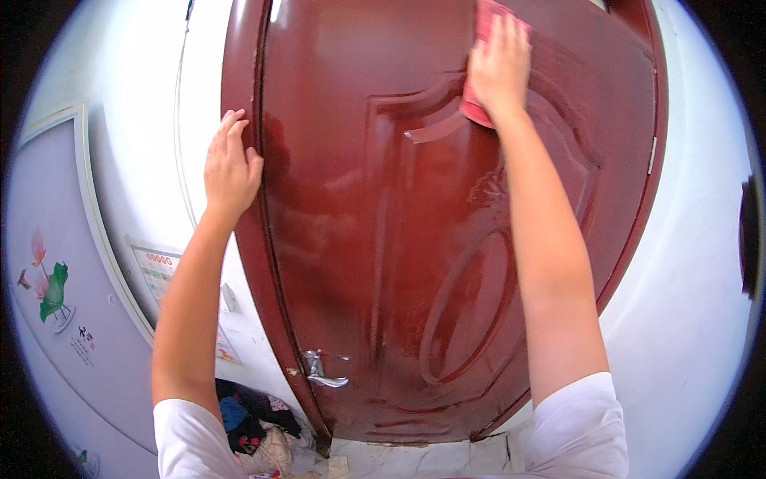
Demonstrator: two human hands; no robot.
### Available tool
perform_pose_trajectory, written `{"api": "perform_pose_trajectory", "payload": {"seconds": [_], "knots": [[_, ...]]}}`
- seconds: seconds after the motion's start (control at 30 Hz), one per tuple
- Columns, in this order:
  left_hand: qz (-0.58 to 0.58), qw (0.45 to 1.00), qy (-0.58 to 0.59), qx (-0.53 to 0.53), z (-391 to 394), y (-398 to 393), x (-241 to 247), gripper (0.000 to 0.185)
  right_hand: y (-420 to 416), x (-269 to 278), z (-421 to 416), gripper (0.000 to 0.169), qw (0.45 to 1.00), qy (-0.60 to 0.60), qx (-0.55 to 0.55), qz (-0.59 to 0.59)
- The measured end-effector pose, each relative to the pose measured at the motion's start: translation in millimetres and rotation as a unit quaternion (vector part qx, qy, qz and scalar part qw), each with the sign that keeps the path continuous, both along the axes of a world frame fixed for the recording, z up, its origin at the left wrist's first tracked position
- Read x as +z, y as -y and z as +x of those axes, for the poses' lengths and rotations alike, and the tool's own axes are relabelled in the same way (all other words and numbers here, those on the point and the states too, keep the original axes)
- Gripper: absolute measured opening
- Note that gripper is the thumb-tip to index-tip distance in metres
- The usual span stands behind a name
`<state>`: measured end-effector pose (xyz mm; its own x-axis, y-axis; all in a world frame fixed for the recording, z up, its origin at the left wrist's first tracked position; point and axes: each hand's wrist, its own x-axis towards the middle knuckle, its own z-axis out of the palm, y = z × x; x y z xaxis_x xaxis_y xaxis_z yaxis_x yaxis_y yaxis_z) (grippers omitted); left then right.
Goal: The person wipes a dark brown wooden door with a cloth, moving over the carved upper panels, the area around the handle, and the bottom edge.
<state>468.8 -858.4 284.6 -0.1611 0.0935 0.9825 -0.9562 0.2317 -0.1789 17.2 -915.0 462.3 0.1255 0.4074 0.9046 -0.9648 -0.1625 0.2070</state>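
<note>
A reddish-brown panelled door (323,251) stands before me, its surface glossy with reflections. High on its right half, my right hand (501,66) presses a folded red cloth (476,111) against the upper panel. My left hand (230,161) rests against the left side of the door frame (242,78), its fingers slightly apart and holding nothing. Near the door's lower left edge is a silver lever handle (326,376), well below both hands. Raised moulding and an oval relief show on the door between my forearms.
On the left are a pale panel with a lotus picture (54,293), a wall chart (157,263) and a white switch (228,297). A pile of clothes (269,443) lies beside the door's foot, near the marbled floor tiles (413,458). White wall (688,239) borders the right side.
</note>
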Motion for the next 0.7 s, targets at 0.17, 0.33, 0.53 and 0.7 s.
{"api": "perform_pose_trajectory", "payload": {"seconds": [0.17, 0.33, 0.53, 0.7], "knots": [[-0.004, 1.000, -0.021, -0.013, 0.8, 18.2, -14.2, 0.052, -27.9, -19.2, 192.0, 0.065, 0.997, -0.026, 0.061, 0.048], [-0.037, 0.998, 0.002, -0.047, 5.1, 32.0, -17.6, 0.057, -4.6, -26.4, 327.5, 0.065, 0.989, -0.065, 0.102, 0.087], [-0.036, 0.998, -0.004, -0.044, 5.7, 33.4, -19.2, 0.060, 2.7, -34.2, 338.3, 0.065, 0.977, -0.118, 0.165, 0.068], [-0.038, 0.999, -0.004, -0.027, 6.6, 34.4, -21.6, 0.060, -9.3, -33.4, 268.2, 0.061, 0.970, -0.204, 0.117, 0.068]]}}
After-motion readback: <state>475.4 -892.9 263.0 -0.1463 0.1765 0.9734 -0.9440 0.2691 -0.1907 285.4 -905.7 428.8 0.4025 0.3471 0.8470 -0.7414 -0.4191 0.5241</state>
